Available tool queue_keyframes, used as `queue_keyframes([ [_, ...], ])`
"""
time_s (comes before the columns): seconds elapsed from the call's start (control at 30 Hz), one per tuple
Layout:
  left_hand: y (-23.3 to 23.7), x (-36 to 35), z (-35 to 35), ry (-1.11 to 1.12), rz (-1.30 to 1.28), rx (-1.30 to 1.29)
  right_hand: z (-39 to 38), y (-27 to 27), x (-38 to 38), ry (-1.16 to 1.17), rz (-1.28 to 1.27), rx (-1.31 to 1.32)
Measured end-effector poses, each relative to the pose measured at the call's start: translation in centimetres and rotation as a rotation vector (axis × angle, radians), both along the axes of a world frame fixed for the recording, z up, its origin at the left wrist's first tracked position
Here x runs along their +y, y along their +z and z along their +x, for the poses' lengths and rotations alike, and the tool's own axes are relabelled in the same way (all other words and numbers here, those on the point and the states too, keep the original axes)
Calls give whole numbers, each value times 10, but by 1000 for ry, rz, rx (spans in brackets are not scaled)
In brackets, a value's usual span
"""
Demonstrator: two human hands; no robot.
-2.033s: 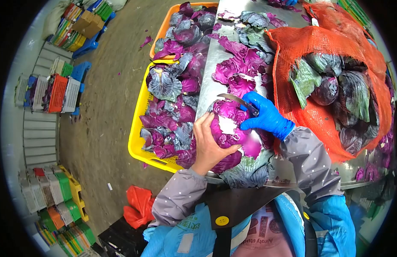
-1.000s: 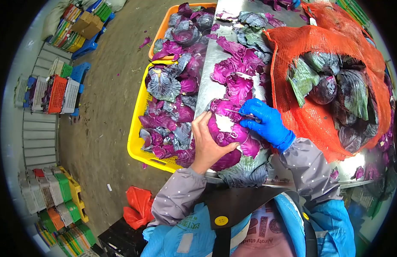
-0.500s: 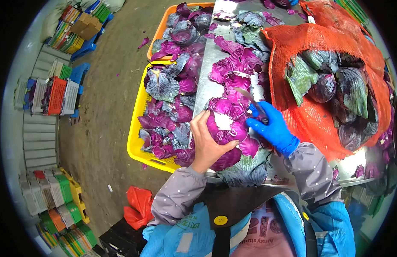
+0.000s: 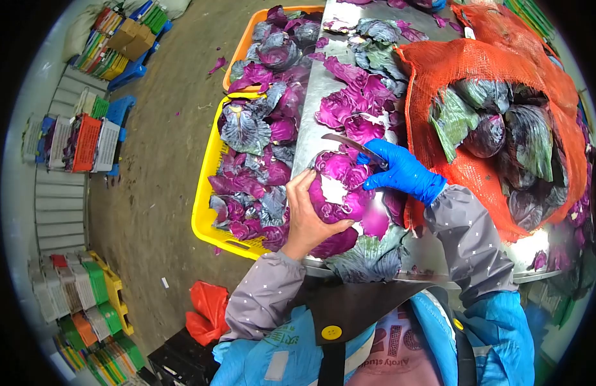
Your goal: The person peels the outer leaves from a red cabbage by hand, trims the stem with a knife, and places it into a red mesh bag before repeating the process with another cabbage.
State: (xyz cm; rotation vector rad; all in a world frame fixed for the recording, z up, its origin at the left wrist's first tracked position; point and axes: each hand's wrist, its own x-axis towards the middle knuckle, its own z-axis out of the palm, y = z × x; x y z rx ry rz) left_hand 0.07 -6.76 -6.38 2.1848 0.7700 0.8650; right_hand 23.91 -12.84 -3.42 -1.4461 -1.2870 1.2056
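Note:
A red cabbage [image 4: 333,190] with a pale cut patch on top sits at the near edge of the metal table [image 4: 309,138]. My bare left hand [image 4: 311,215] curls round its left and near side, thumb and fingers pressed to the leaves. In my blue-gloved right hand [image 4: 398,168] is a knife [image 4: 349,141], its curved blade pointing left over the cabbage's far side. The gloved fingers are wrapped round the handle and hide most of it. Loose purple leaves [image 4: 356,96] lie beyond the cabbage, and a large green-grey outer leaf [image 4: 372,256] rests close to my body.
Left of the table stand a yellow crate [image 4: 204,212] and an orange crate [image 4: 242,42], both heaped with cabbage leaves. At right, an open red mesh sack [image 4: 433,71] holds several whole cabbages [image 4: 484,134]. Stacked crates [image 4: 85,145] line the wall at far left.
My right hand has moved up and slightly left, and the knife has swung from upright beside the cabbage to lying leftward across its far side. My left hand keeps its grip.

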Motion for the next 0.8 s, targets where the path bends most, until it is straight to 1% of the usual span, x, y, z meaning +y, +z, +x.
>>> queue_keyframes([
  [0.07, 0, 2, 0, -34, 15, 7, 2, -1, -1, 29, -19, 10],
  [0.17, -2, 4, -1, -63, 28, 20, 1, -10, -9, -3, 24, 43],
  [0.23, -1, 5, -1, -59, 16, 19, -5, -17, -22, -41, -51, -82],
  [0.27, 0, 5, -1, -55, 4, 15, -16, -9, -29, -110, 13, -134],
  [0.3, 0, 6, 0, -51, 5, 13, -19, -11, -33, -107, 14, -136],
  [0.37, -1, 3, -1, -56, 22, 31, -29, -14, -38, -248, -10, 46],
  [0.4, 0, 3, 0, -50, -6, 25, -30, -10, -40, -237, 33, -86],
  [0.5, -3, 3, -2, -5, -23, 2, -33, 0, -48, -260, -29, -73],
  [0.53, -2, 2, -2, -10, -20, 2, -36, 0, -50, -311, 11, -99],
  [0.57, -1, 2, -1, -11, -21, 0, -38, 3, -51, -312, 11, -102],
  [0.63, 0, 0, 1, 0, -44, 4, -40, 10, -53, -428, -143, 57],
  [0.67, -1, 0, 0, 0, -44, 4, -39, 2, -56, -429, -143, 56],
  [0.7, -3, 0, -1, 5, -40, -9, -35, -15, -60, -513, -89, 98],
  [0.73, -3, 1, -2, 11, -36, -22, -34, -19, -60, -596, -35, 140],
  [0.77, -3, 1, -1, 12, -36, -22, -33, -19, -60, -595, -34, 140],
  [0.8, -3, 1, 0, 19, -35, -17, -30, -18, -60, -653, -74, 160],
])
